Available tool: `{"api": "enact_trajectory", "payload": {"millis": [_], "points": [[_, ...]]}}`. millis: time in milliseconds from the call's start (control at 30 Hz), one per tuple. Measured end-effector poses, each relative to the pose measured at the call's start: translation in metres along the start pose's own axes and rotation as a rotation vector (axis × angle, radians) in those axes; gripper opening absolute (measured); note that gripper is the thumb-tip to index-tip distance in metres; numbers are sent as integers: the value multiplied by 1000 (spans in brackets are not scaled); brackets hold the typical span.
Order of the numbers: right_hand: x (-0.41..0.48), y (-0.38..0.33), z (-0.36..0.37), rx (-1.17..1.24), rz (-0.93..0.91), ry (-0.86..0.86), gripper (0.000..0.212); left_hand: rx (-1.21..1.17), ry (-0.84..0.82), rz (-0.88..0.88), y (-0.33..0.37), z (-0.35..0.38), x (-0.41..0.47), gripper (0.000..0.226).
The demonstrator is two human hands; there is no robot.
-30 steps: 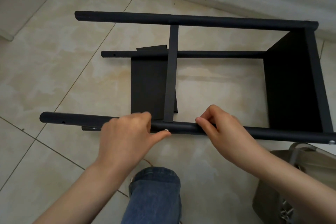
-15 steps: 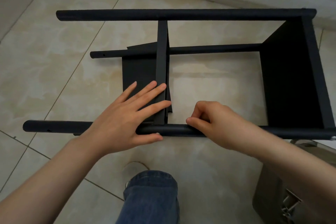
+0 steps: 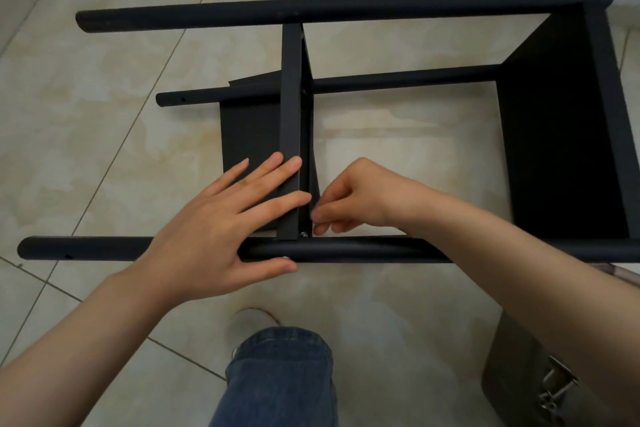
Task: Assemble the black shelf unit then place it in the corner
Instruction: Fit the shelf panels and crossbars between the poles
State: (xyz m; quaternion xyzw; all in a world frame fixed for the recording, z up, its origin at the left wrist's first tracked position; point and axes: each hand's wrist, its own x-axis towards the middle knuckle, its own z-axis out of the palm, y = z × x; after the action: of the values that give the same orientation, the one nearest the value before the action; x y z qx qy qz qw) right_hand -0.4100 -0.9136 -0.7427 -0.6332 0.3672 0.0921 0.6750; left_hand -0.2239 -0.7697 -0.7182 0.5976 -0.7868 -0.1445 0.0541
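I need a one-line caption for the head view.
Left hand presses flat on the middle shelf; right hand curls beside a screw at the near pole.

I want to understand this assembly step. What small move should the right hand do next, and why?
Probably the right hand should bring its curled fingers down onto the silver fastener and tighten it. That fastener sits at the joint of the middle shelf and the near pole, and the left hand lies flat across both, steadying them.

no text, label, brand, number or sign can be read anywhere in the view.
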Motion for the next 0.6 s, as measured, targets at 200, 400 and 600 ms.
{"api": "enact_trajectory", "payload": {"millis": [200, 400, 600], "points": [[17, -5, 13, 82, 31, -81, 10, -1, 6, 7, -1, 0, -1, 73], [18, -4, 16, 92, 46, -130, 12, 0, 3, -4, -2, 1, -1, 74], [16, -6, 16, 84, 33, -136, 11, -1, -3, -5, -3, 1, -1, 76]]}}
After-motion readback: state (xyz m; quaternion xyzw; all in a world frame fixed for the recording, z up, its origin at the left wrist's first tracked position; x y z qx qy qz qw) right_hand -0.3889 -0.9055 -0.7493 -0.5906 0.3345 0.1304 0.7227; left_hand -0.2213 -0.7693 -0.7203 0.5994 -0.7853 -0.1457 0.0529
